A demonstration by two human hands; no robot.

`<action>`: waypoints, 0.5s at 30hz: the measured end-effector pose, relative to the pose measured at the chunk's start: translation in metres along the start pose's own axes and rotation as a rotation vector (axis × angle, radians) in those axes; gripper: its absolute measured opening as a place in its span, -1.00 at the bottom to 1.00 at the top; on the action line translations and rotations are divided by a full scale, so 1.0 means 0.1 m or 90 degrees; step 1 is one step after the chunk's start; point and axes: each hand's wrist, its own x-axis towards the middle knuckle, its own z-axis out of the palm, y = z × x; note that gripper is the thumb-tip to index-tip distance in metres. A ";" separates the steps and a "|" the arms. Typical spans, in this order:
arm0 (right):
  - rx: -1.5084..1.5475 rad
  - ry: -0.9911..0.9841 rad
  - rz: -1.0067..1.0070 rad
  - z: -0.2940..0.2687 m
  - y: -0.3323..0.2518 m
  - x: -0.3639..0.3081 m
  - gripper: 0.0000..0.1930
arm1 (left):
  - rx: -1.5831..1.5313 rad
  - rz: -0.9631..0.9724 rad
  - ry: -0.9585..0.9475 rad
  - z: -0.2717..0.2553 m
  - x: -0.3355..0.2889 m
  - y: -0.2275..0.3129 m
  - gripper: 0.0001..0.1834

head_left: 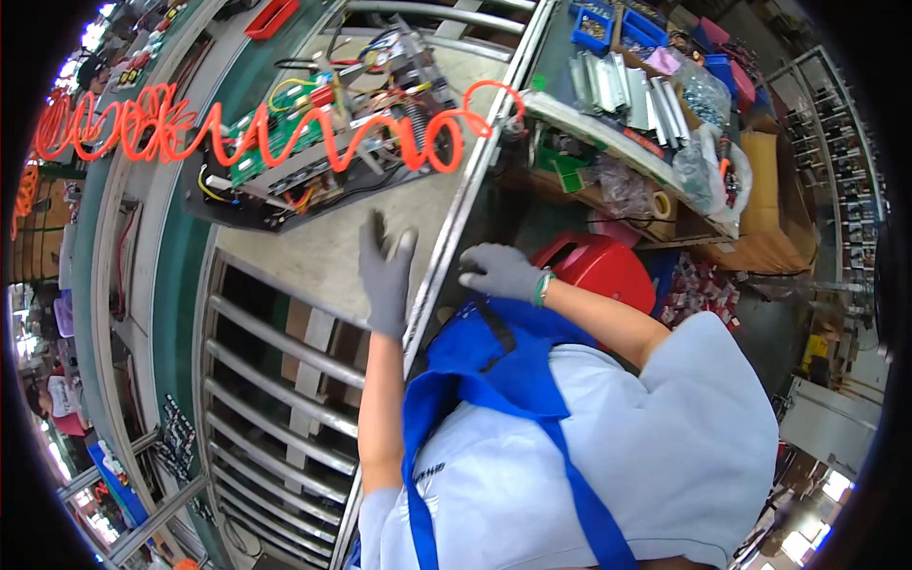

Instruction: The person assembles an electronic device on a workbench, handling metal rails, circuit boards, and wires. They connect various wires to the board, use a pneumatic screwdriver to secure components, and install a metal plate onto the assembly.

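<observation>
My left hand [388, 275], in a grey glove, hovers over the pale board [285, 261] with thumb and fingers apart and nothing in it. Beyond its fingertips lies an opened machine unit [332, 133] with green circuit boards, coloured wires and a black base. An orange coiled hose [342, 142] hangs across the view in front of that unit. My right hand [503, 271], also gloved in grey, is just right of the metal conveyor rail [456, 204], near my blue apron [494, 347]. Its fingers are loosely bent, and I see nothing held in them.
A roller conveyor [275, 380] runs along my left side. To the right stand a red stool [608, 275] and a side bench [617, 142] with metal plates [598, 85], blue bins [594, 28] and a tape roll [661, 203]. A cardboard box [774, 190] stands beyond.
</observation>
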 end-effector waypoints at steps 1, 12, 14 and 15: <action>0.011 0.026 0.010 -0.05 -0.13 0.03 -0.53 | -0.081 0.019 0.016 -0.01 0.20 0.01 -0.31; 0.075 0.138 -0.084 -0.42 -0.73 0.41 -0.54 | -0.203 0.077 -0.197 -0.01 0.90 1.08 -0.41; 0.043 0.249 -0.208 -0.60 -0.76 0.62 -0.56 | -0.160 0.147 -0.214 0.02 0.80 1.40 -0.39; -0.008 0.306 -0.269 -0.78 -0.85 0.72 -0.62 | -0.169 0.160 -0.211 0.00 0.76 1.49 -0.39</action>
